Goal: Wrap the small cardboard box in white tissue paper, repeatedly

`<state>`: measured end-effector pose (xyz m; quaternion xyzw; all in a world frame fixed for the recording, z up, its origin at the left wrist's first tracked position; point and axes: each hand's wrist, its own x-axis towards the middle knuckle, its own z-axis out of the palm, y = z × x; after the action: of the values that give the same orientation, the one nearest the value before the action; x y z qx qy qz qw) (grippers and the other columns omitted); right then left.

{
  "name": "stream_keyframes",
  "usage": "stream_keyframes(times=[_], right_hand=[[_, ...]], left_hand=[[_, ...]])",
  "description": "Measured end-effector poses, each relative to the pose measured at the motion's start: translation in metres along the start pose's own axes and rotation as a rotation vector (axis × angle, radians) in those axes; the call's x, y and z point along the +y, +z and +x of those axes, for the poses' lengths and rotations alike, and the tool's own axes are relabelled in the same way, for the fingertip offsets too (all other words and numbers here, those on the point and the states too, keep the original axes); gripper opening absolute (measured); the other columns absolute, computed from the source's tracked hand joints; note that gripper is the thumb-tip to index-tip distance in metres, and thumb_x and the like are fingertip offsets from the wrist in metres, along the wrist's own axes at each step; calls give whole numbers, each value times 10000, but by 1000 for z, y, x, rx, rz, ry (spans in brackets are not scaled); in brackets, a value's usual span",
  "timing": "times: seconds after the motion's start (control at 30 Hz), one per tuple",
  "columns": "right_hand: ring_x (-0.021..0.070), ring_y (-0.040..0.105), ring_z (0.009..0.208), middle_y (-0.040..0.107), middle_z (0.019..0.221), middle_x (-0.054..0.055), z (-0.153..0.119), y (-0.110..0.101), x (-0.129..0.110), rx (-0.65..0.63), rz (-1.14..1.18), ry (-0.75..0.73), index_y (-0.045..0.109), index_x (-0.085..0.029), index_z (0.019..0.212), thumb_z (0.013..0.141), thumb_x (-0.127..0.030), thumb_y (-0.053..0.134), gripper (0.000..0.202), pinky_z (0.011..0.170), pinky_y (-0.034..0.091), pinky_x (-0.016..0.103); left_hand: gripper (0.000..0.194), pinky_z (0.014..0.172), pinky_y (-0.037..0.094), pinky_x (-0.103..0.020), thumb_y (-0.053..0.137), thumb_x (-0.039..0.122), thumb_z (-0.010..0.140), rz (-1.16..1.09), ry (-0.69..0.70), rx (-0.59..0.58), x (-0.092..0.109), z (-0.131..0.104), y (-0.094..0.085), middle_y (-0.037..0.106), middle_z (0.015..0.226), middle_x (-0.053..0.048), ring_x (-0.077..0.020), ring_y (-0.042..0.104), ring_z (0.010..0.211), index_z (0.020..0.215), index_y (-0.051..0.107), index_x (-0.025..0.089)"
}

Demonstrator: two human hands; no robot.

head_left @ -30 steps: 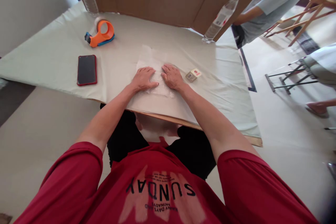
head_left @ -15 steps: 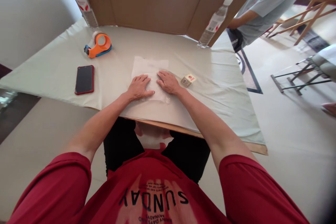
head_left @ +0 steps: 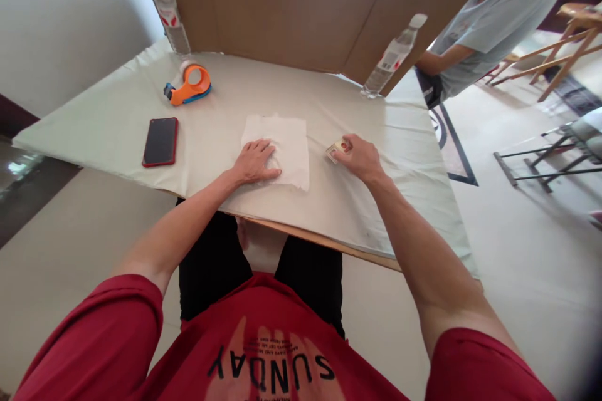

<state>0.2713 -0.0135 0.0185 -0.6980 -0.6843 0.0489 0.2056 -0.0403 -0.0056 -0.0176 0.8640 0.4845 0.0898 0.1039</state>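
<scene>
A white sheet of thin paper (head_left: pixel 291 150), like a tissue or napkin, lies spread on the cloth-covered table. My left hand (head_left: pixel 256 161) rests flat on its left part, fingers spread. To the right of the sheet, my right hand (head_left: pixel 361 158) has its thumb and fingers around a small printed box (head_left: pixel 335 151), cream with a red mark. The box sits at the tabletop; whether it is lifted I cannot tell. My fingers cover its right side.
A red-cased phone (head_left: pixel 160 141) and an orange tape dispenser (head_left: pixel 192 84) lie on the left. Two water bottles (head_left: pixel 170 12) (head_left: pixel 394 56) stand before a tall cardboard panel (head_left: pixel 282 6). A person in a light shirt (head_left: pixel 489 31) is beyond the table's right side.
My right hand has left the paper, moved right and closed around the small box. The left hand stays on the sheet. The whole view has shifted slightly.
</scene>
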Motion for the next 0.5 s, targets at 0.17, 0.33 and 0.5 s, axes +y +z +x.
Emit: stream_keyframes(times=[0.17, 0.33, 0.5], right_hand=[[263, 683, 979, 735, 1180, 110, 6, 4, -67, -7, 237, -390, 647, -162, 1302, 797, -395, 672, 557, 900, 537, 401], [296, 633, 1188, 696, 1309, 113, 20, 42, -104, -212, 223, -553, 630, -186, 1349, 819, -266, 651, 537, 1048, 486, 425], [315, 600, 1270, 597, 1446, 151, 20, 68, -84, -293, 321, -516, 517, -175, 1463, 770, -262, 681, 717, 1074, 488, 445]], left_hand=[[699, 1246, 227, -514, 611, 534, 847, 7, 30, 22, 2, 2, 1, 407, 1614, -186, -373, 319, 1520, 1428, 519, 156], [903, 1213, 320, -510, 689, 503, 758, -142, 11, 72, -6, 4, 1, 479, 1544, -221, -386, 426, 1452, 1509, 390, 100], [829, 1201, 361, -505, 638, 399, 776, -270, 10, 101, -27, 2, -8, 474, 1564, -203, -361, 454, 1439, 1517, 401, 114]])
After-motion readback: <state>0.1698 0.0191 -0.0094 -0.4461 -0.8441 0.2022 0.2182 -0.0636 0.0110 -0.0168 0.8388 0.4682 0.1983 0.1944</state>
